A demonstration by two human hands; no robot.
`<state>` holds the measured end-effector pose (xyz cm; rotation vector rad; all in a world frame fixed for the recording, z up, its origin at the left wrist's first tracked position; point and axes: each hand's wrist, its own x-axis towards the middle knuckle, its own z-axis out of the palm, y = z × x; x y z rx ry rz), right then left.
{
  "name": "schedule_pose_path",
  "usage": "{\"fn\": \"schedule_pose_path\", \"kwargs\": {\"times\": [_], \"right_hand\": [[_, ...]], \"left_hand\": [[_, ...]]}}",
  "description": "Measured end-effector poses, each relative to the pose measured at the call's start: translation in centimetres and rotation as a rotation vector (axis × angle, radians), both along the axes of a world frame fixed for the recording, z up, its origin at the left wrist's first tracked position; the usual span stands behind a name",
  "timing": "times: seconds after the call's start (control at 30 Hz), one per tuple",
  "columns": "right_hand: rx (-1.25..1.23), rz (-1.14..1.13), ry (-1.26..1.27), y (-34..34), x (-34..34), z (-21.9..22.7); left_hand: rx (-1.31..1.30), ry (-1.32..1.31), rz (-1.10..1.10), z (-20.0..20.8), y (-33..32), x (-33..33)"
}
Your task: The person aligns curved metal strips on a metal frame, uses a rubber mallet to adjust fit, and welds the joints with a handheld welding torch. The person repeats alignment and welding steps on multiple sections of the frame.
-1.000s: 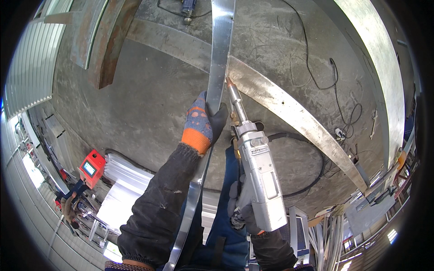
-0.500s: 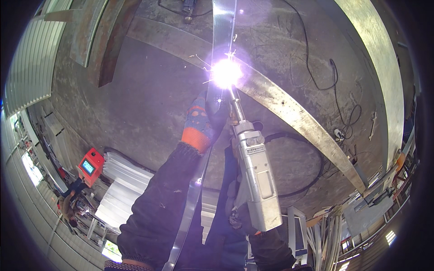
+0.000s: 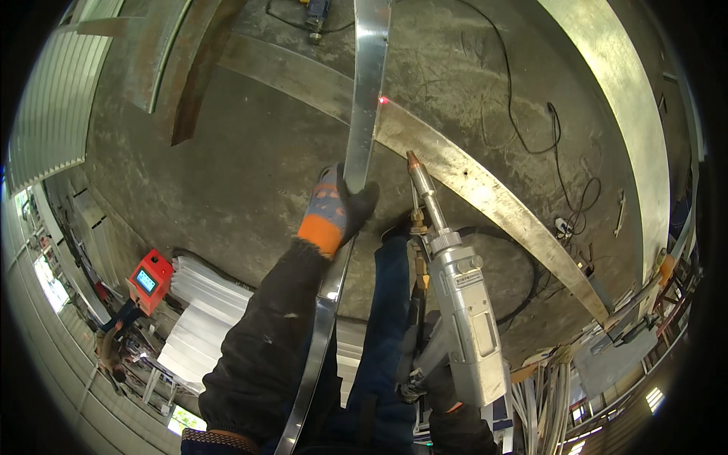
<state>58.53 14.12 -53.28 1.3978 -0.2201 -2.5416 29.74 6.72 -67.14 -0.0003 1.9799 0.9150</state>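
My left hand (image 3: 343,208), in a grey, orange and black glove, is closed around a long, shiny metal strip (image 3: 369,76). The strip runs from the far edge of the view down past my left forearm. In my right hand (image 3: 438,383), dark-gloved and mostly hidden behind the tool, is a silver welding gun (image 3: 469,318) with a copper-coloured nozzle. Its tip stands apart from the strip, to the right, with no arc lit. A small red light spot shows at the strip's right edge. Beyond the nozzle, a curved flat metal piece (image 3: 485,186) passes crosswise by the strip.
A wide curved metal band (image 3: 633,98) lies at the right, with a black cable (image 3: 506,91) on the floor nearer the middle. At the left stand a red box with a screen (image 3: 149,280) and stacked pale ribbed sheets (image 3: 208,318). Another person (image 3: 111,349) is at far left.
The bright welding arc and sparks have gone out. The welding gun has moved right and back, away from the strip. My left hand still grips the strip in about the same place.
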Motion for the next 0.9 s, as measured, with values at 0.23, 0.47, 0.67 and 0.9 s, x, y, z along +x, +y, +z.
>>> {"fn": "schedule_pose_path", "kwargs": {"times": [0.23,0.47,0.67,0.9], "right_hand": [[0.329,0.084,0.055,1.3,-1.7,2.4],[0.402,0.128,0.052,2.6,-3.7,2.7],[0.379,0.180,-0.083,2.7,-6.3,1.8],[0.352,0.094,0.064,2.8,-7.9,2.1]], "left_hand": [[0.064,-0.249,0.284,3.3,1.1,0.2],[0.077,-0.296,0.334,3.5,4.9,-2.9],[-0.057,-0.177,0.239,3.4,5.0,-3.1],[-0.083,0.153,0.032,1.1,4.0,-2.7]]}}
